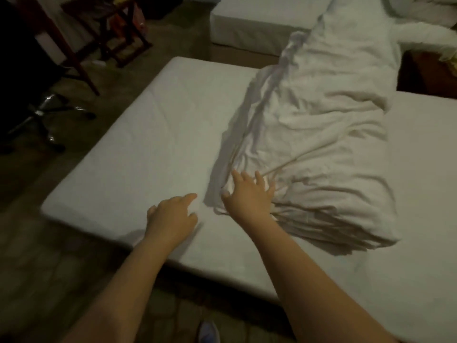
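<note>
Your bed [153,134] carries the sheet [321,134], bunched from centre toward 1 o'clock. You seem to be starting to spread it. Your right hand [247,196] lies splayed on its 7 o'clock corner. Your left hand [170,216] is loose and holds nothing, just beside it. Next, likely pinch that edge and draw it toward 9 o'clock.

Two hands [170,216] [249,196], two mattresses [138,149] [259,18], one crumpled white sheet [321,120], one office chair [37,107], one shoe [209,331].

One head-worn camera looks forward and down, close over the bed [153,134] (wide-angle, edges bowed).
</note>
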Motion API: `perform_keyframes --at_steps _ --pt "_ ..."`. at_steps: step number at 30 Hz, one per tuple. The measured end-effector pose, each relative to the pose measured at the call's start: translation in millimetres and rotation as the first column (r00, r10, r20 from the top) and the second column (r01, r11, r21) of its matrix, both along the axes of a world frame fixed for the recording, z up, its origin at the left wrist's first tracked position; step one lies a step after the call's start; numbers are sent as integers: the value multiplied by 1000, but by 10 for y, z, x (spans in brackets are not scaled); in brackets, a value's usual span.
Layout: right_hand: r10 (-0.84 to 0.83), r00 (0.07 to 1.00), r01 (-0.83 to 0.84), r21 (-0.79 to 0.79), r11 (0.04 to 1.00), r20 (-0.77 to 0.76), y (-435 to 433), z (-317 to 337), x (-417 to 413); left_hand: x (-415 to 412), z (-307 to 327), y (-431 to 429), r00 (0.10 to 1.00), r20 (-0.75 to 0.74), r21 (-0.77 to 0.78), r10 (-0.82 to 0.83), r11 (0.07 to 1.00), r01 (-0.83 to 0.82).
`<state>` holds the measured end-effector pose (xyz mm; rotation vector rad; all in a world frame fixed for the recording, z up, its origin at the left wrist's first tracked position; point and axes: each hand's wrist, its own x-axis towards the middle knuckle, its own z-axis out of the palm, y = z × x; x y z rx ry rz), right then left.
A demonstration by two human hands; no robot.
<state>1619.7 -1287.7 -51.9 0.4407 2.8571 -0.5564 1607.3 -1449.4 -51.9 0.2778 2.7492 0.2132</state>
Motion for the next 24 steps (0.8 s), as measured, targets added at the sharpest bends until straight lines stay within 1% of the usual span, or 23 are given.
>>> perform_keyframes --at_steps 4,6,8,10,13,15,17,19,21,24 --pt "208 978 -208 -69 976 0 -881 611 1 63 648 -744 985 -94 26 143 990 -141" --pt "268 963 -269 -35 962 -37 -1265 820 -104 20 819 -1103 972 -138 59 191 981 -184" --pt "292 953 -293 2 956 -84 -1618 976 -257 -110 902 -1469 961 -168 97 222 973 -207" --pt "281 955 -280 24 960 -99 -1960 1076 -454 -316 953 -1840 962 -172 135 210 973 -188" --pt "187 979 -184 48 982 -82 -2509 1134 -841 -740 1064 -2394 971 -211 171 108 983 -72" --pt "136 989 -134 39 990 -61 -2929 1139 -1093 -1044 1172 -2759 967 -253 157 36 988 4" --pt "122 991 -122 12 992 -60 -3320 1142 -1341 -1355 1257 -3070 959 -283 123 -14 991 51" --pt "114 993 -114 6 994 -39 -3609 1142 -1567 -1656 1277 -3308 961 -273 122 -52 989 88" --pt "80 996 -79 16 997 -25 -3734 1132 -1825 -1968 1245 -3436 956 -284 167 -75 978 126" --pt "5 999 -5 -11 1000 -48 -3767 1083 -2337 -2462 1195 -3479 948 -313 304 -63 939 163"
